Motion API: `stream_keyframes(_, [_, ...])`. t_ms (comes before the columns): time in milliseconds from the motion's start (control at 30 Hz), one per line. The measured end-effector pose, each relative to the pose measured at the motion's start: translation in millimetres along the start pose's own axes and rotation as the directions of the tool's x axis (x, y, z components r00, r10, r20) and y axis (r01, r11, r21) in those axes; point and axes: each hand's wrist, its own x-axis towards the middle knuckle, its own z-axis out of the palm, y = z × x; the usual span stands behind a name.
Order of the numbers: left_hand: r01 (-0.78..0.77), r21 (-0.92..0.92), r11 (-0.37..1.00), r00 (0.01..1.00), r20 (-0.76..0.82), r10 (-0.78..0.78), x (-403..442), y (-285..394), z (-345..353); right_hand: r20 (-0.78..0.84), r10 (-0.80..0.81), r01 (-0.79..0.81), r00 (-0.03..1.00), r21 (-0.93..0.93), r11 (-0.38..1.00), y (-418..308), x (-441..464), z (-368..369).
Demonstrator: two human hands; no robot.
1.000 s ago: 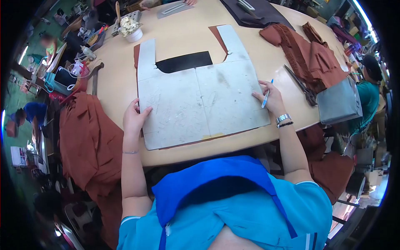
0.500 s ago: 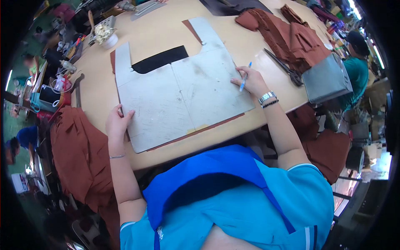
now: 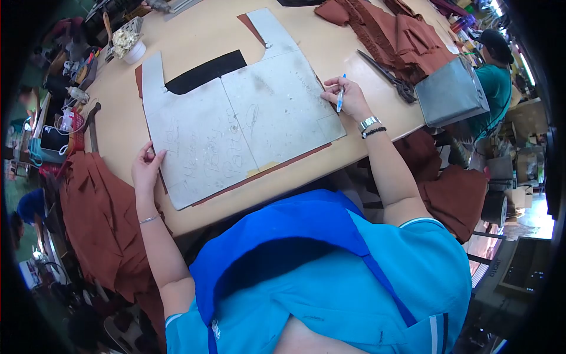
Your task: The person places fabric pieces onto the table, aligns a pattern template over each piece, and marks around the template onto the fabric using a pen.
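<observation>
A pale grey card pattern (image 3: 194,127) with pencil lines and handwriting lies flat on the table, shaped with two upper straps and a curved cut-out. Brown material (image 3: 265,173) under it peeks out along the lower edge and at the straps. A black piece (image 3: 206,72) shows in the cut-out. My left hand (image 3: 146,172) pinches the pattern's left edge between thumb and fingers. At the right edge, my right hand (image 3: 355,101) holds a blue-and-white pen (image 3: 340,98), with its fingertips touching the card.
Large scissors (image 3: 392,79) lie right of the pattern, beside a grey metal box (image 3: 453,91) and brown fabric (image 3: 407,44). A white tub (image 3: 134,52) stands at the back left. More brown fabric (image 3: 100,218) hangs at left. A person (image 3: 495,82) sits at far right.
The whole view has shifted, so table, pattern and hands appear farther up and left. Both hands keep their places at the pattern's edges, and the pen stays in my right hand.
</observation>
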Motion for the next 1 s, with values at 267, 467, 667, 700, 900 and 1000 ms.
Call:
stream_keyframes(267, [-0.017, 0.022, 1.0, 1.0, -0.012, 0.018, 2, -6, 2, -0.016, -0.072, 0.069, 0.997, -0.153, 0.986, -7, -7, -1])
stream_keyframes(467, [-0.016, 0.093, 0.995, 0.999, -0.05, 0.021, -10, 12, 2, 0.02, -0.118, 0.119, 0.993, -0.079, 0.99, 8, 1, -3])
stream_keyframes(667, [-0.008, 0.016, 1.0, 0.998, -0.067, 0.009, -5, -3, 7, 0.011, 0.011, -0.01, 1.0, -0.007, 1.0, 1, -1, 0])
stream_keyframes(700, [-0.012, 0.006, 1.0, 0.997, -0.073, 0.013, -4, -5, 7, 0.011, -0.003, 0.003, 1.0, 0.001, 1.0, 1, 0, 0])
stream_keyframes(900, [-0.063, 0.073, 0.995, 0.996, -0.051, 0.067, -3, -5, 5, 0.002, 0.007, -0.007, 1.0, 0.041, 0.999, -3, -6, 3])
stream_keyframes(1000, [-0.012, 0.257, 0.966, 0.987, -0.153, 0.053, -5, 14, 10, -0.016, -0.036, 0.036, 0.999, 0.051, 0.998, -8, -9, 5])
